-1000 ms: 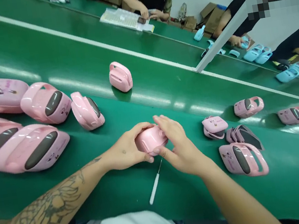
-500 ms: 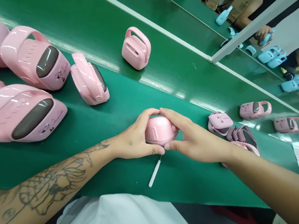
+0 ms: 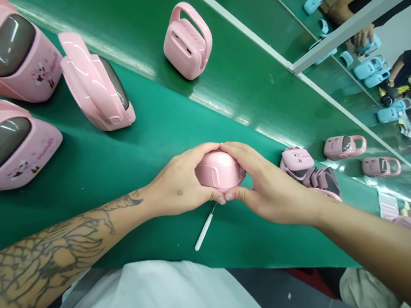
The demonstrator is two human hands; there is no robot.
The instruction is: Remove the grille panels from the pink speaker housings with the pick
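Left hand (image 3: 181, 184), right hand (image 3: 269, 182), both curled closed on a pink plastic case (image 3: 219, 171); case gripped between them, fingertips (image 3: 230, 197) meeting along its edges

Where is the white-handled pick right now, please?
In the head view, the white-handled pick lies on the green belt just below the left hand and right hand, its thin tip pointing toward the pink casing they hold.

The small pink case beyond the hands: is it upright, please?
Upright: the case stands on the green belt, handle arched on top.
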